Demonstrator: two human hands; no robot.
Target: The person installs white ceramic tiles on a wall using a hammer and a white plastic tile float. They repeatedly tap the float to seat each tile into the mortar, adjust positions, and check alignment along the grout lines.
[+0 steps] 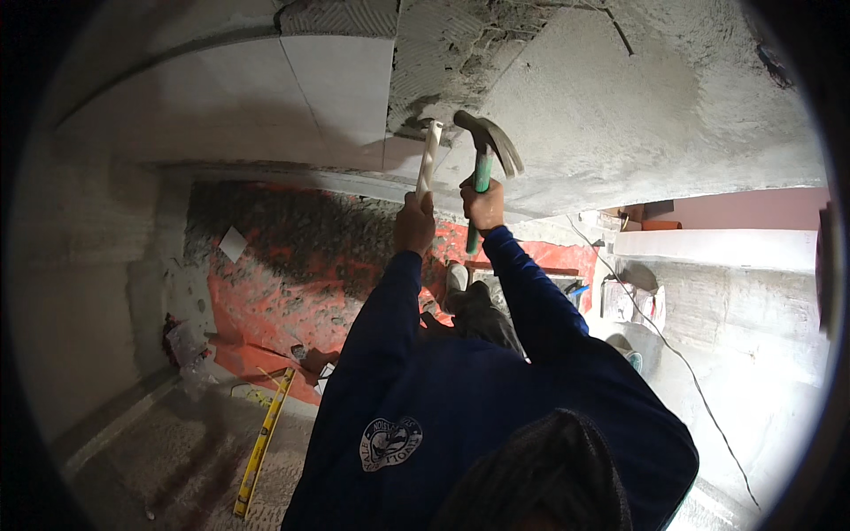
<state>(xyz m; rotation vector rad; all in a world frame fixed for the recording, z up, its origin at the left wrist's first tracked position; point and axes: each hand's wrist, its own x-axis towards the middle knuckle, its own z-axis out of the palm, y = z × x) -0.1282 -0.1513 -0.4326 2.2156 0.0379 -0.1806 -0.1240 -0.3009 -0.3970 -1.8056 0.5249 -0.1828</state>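
Rough grey wall (611, 115) across the top, with large pale tiles (341, 88) toward the left and ridged adhesive (438, 44) between those and the bare cement; below, on the floor, a red sheet (274, 301) strewn with dark grey rubble (328, 226). Close before the wall, side by side, a claw hammer (485, 146) and a pale bar (428, 164), the former just to the right of the latter. Dull, dark metal for the hammer's head, with a blunt striking end to the left and two curved claws (511, 155) sweeping down to the right, lighter along their edges; bright green handle (482, 173) just beneath, darker green below the fist. Clenched firmly around that handle, the right hand (483, 205). Wrapped around the bar's lower end, the left hand (414, 224). Narrow, straight and whitish, that bar, unevenly shaded along its length, tilted slightly right, its top near the lower edge of the ridged patch; impossible to tell whether touching the wall. Farther off, at lower left, a long yellow spirit level (265, 442); on the red sheet, a small white square piece (233, 244)
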